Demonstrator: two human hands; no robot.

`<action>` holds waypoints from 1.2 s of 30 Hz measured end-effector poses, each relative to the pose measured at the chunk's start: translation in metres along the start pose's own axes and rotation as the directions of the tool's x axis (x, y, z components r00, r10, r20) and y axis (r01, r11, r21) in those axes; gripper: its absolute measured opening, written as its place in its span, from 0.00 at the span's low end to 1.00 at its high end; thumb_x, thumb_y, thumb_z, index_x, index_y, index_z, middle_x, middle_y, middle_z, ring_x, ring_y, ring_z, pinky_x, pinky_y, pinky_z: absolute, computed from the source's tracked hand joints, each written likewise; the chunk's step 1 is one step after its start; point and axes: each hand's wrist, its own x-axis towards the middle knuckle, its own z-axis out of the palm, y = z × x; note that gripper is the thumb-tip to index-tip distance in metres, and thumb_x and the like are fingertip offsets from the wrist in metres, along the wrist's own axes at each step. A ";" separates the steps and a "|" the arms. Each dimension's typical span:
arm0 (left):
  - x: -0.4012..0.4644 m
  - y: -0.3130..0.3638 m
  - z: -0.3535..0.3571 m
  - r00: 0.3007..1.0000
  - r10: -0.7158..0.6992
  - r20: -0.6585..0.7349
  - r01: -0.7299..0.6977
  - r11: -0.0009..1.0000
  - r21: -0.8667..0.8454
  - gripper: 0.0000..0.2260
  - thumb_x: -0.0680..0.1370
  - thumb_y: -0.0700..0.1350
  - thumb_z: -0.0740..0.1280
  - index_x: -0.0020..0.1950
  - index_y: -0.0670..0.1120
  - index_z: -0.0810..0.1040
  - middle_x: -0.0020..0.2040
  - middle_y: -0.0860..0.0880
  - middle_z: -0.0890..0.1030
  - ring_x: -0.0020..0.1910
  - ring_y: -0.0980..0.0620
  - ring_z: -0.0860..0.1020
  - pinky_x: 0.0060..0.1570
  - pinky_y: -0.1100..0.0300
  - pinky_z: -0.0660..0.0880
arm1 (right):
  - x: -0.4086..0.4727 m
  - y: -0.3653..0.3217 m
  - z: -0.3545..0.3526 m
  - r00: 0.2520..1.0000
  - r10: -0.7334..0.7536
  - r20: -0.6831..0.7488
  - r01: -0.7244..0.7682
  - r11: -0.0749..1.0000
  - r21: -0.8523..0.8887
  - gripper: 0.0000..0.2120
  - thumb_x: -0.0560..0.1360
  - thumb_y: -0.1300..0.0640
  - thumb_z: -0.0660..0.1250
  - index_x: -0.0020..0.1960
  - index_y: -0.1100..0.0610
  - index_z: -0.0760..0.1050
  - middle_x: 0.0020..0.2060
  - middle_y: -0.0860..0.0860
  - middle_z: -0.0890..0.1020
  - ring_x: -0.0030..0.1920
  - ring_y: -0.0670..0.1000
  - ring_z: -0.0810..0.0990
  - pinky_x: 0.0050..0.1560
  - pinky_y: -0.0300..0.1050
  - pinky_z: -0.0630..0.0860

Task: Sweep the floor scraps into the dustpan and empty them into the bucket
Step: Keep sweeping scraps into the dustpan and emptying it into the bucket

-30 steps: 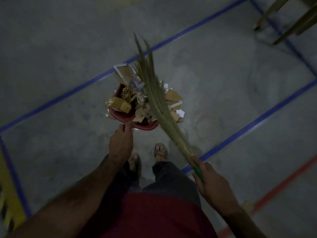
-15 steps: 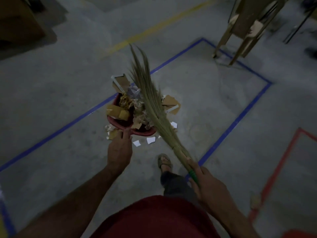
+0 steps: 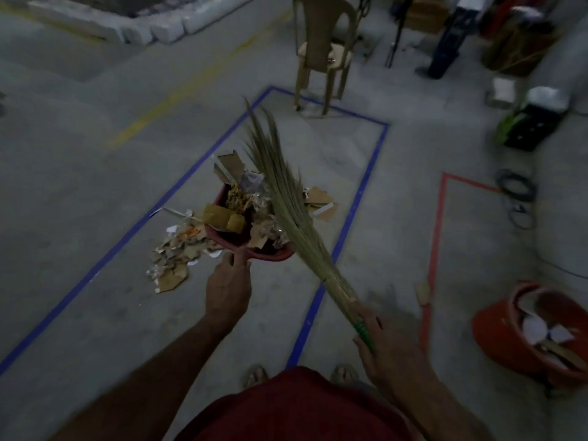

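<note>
A dim concrete floor (image 3: 95,160) marked with blue tape (image 3: 359,198), a chair (image 3: 321,55) at its far end. The left hand (image 3: 227,289) grips the handle of a red dustpan (image 3: 270,254) heaped with scraps (image 3: 241,198), held above the floor; more lie on the floor just left. The right hand (image 3: 386,343), fingers curled, holds the broom (image 3: 286,198), its long axis running from the hand up-left, bristles over the pan. The bucket (image 3: 528,337) stands well apart at right, bare floor between.
</note>
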 end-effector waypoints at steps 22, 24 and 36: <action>-0.118 0.445 0.133 0.826 0.535 0.176 -0.516 0.844 -0.143 0.15 0.83 0.48 0.60 0.70 0.48 0.68 0.56 0.42 0.76 0.42 0.43 0.77 0.33 0.54 0.71 | -0.304 0.284 -0.119 0.806 0.569 -0.161 -0.578 0.816 -0.005 0.34 0.80 0.48 0.59 0.80 0.39 0.44 0.43 0.51 0.74 0.31 0.52 0.73 0.31 0.52 0.75; -0.125 0.478 0.148 0.791 0.577 0.203 -0.556 0.817 -0.154 0.16 0.83 0.49 0.59 0.71 0.49 0.67 0.55 0.43 0.76 0.42 0.44 0.76 0.33 0.53 0.72 | -0.326 0.302 -0.118 0.790 0.598 -0.137 -0.606 0.796 -0.019 0.34 0.80 0.50 0.60 0.81 0.43 0.48 0.41 0.53 0.75 0.33 0.54 0.72 0.32 0.54 0.74; -0.143 0.668 0.255 0.593 0.721 0.359 -0.715 0.676 -0.177 0.16 0.82 0.47 0.62 0.69 0.47 0.68 0.52 0.43 0.76 0.39 0.45 0.74 0.32 0.55 0.66 | -0.383 0.427 -0.146 0.546 0.834 -0.083 -0.802 0.549 0.235 0.34 0.76 0.41 0.57 0.77 0.31 0.45 0.62 0.50 0.75 0.47 0.51 0.82 0.41 0.51 0.80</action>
